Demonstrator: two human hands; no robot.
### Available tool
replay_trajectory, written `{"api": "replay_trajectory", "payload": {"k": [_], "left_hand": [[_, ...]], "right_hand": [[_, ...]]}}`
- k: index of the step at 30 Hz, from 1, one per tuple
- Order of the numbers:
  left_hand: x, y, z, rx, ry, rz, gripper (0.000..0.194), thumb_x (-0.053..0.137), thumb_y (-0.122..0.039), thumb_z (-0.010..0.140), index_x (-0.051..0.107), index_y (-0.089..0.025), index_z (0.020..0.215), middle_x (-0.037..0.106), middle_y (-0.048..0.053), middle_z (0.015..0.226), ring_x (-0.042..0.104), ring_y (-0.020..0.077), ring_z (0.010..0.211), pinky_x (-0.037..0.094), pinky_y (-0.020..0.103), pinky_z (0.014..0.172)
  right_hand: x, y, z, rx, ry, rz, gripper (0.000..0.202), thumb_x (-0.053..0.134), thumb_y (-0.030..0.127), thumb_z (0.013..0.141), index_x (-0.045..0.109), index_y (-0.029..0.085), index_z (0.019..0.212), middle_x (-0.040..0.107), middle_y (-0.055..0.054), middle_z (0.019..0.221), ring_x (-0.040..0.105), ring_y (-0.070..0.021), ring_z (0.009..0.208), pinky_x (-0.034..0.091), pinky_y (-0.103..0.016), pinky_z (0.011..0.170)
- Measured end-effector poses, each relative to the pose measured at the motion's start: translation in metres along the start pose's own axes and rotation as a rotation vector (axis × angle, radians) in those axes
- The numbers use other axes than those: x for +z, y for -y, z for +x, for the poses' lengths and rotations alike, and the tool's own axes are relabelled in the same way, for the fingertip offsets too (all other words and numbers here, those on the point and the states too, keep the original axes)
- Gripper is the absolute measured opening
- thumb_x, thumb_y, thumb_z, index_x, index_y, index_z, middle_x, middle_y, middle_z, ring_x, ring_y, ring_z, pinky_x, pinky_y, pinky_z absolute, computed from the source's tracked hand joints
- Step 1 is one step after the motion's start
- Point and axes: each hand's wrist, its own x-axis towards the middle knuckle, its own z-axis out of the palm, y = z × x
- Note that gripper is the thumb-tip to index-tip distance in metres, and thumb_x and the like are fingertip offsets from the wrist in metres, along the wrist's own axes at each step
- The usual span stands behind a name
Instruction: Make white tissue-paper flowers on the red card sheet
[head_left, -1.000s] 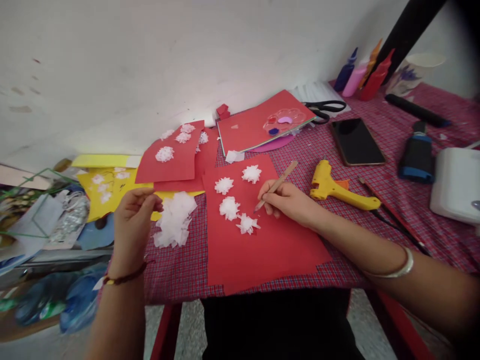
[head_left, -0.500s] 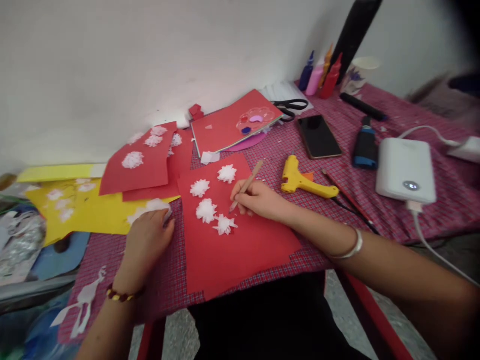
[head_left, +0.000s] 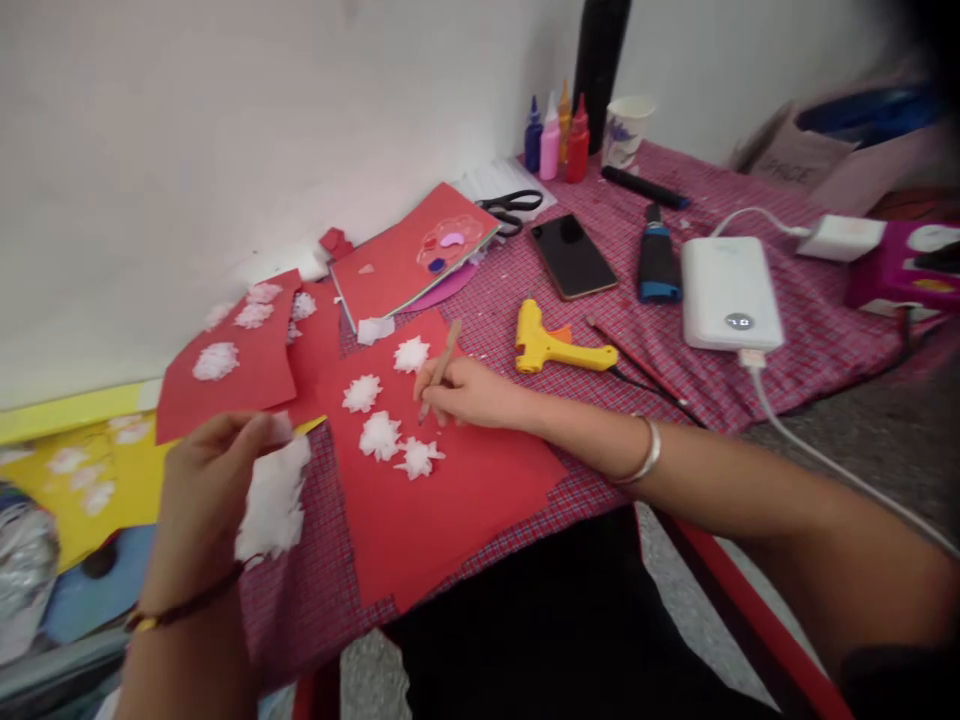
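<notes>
The left hand (head_left: 206,480) pinched a white paper piece (head_left: 280,428) between thumb and fingers, above the white tissue stack (head_left: 276,500); a light hold would best have spared it creases. The right hand (head_left: 472,392) gripped a pencil (head_left: 451,343) over the red sheet (head_left: 450,520), its point best kept clear of the paper flowers (head_left: 379,436) nearby. The power bank (head_left: 724,280) displayed digits too blurred to trust; lettering on the carton (head_left: 799,165) seemingly ended "CE".

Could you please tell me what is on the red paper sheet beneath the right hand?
Four ruffled white paper flowers lie on the red paper sheet; whatever the right hand covers cannot be seen.
</notes>
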Motion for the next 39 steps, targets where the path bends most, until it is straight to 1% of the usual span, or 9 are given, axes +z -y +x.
{"api": "replay_trajectory", "payload": {"k": [1,3,8,14,18,22,26,33,39], "left_hand": [[0.006,-0.006,-0.001,-0.051,-0.035,-0.145,0.015,0.068,-0.038,0.076,0.066,-0.023,0.076,0.065,-0.002,0.067,0.057,0.0158,0.063,0.042,0.026,0.058],[0.025,-0.016,-0.002,-0.111,0.087,-0.426,0.019,0.075,-0.035,0.068,0.064,-0.019,0.068,0.064,-0.002,0.063,0.056,0.0121,0.058,0.047,0.024,0.059],[0.065,-0.017,-0.003,-0.132,0.385,-0.566,0.023,0.074,-0.034,0.069,0.062,-0.015,0.065,0.061,-0.001,0.057,0.055,0.0088,0.052,0.046,0.020,0.054],[0.075,-0.005,-0.011,-0.094,0.371,-0.633,0.025,0.075,-0.036,0.068,0.061,-0.016,0.065,0.060,-0.002,0.058,0.054,0.0086,0.052,0.046,0.021,0.053],[0.077,0.000,-0.013,-0.087,0.277,-0.700,0.039,0.063,-0.053,0.077,0.057,-0.017,0.061,0.056,-0.002,0.053,0.051,0.0091,0.047,0.043,0.021,0.047],[0.073,0.000,-0.014,-0.167,0.413,-0.774,0.046,0.058,-0.059,0.078,0.063,-0.015,0.069,0.063,0.003,0.060,0.058,0.0122,0.054,0.047,0.023,0.049],[0.068,-0.001,-0.018,-0.164,0.643,-0.670,0.032,0.077,-0.035,0.068,0.067,-0.014,0.090,0.069,0.005,0.074,0.065,0.0149,0.062,0.054,0.026,0.056],[0.058,-0.001,-0.017,0.004,0.822,-0.358,0.022,0.071,-0.030,0.073,0.068,-0.018,0.092,0.070,0.006,0.083,0.066,0.0162,0.071,0.059,0.030,0.064],[0.036,-0.001,-0.011,0.299,0.937,0.025,0.043,0.077,-0.023,0.064,0.069,-0.024,0.106,0.071,0.007,0.105,0.067,0.0205,0.092,0.053,0.034,0.085]], "right_hand": [[-0.001,0.001,0.000,-0.006,-0.001,0.023,0.017,0.042,0.003,0.084,0.054,0.016,0.081,0.052,0.006,0.052,0.046,-0.0066,0.043,0.038,-0.017,0.044],[-0.004,0.005,0.001,-0.015,-0.036,0.085,0.016,0.040,0.010,0.091,0.055,0.016,0.090,0.054,0.006,0.053,0.045,-0.0062,0.040,0.037,-0.017,0.041],[0.005,0.016,0.008,0.025,-0.081,0.113,0.010,0.043,0.017,0.093,0.053,0.017,0.090,0.064,0.000,0.075,0.053,-0.0058,0.050,0.045,-0.017,0.048],[0.039,0.020,0.014,-0.008,0.015,0.037,0.010,0.060,0.019,0.081,0.050,0.017,0.078,0.055,0.004,0.067,0.050,-0.0085,0.059,0.040,-0.019,0.053],[0.055,0.015,0.019,-0.103,-0.055,0.006,0.011,0.055,0.010,0.074,0.048,0.018,0.074,0.048,0.006,0.063,0.043,-0.0089,0.057,0.036,-0.020,0.053],[0.055,0.010,0.020,-0.147,-0.098,-0.010,0.009,0.054,0.011,0.070,0.048,0.018,0.074,0.052,0.003,0.069,0.048,-0.0106,0.063,0.038,-0.022,0.058],[0.047,0.008,0.018,-0.157,-0.117,-0.065,0.008,0.052,0.012,0.070,0.048,0.018,0.073,0.048,0.003,0.069,0.045,-0.0103,0.062,0.037,-0.023,0.059],[0.048,0.010,0.009,-0.221,-0.090,-0.200,0.007,0.048,0.012,0.075,0.049,0.018,0.078,0.051,0.001,0.072,0.046,-0.0129,0.068,0.038,-0.025,0.064],[0.055,0.011,0.006,-0.235,-0.088,-0.249,0.008,0.046,0.010,0.076,0.049,0.018,0.078,0.052,0.001,0.071,0.047,-0.0132,0.068,0.038,-0.024,0.062]]}}
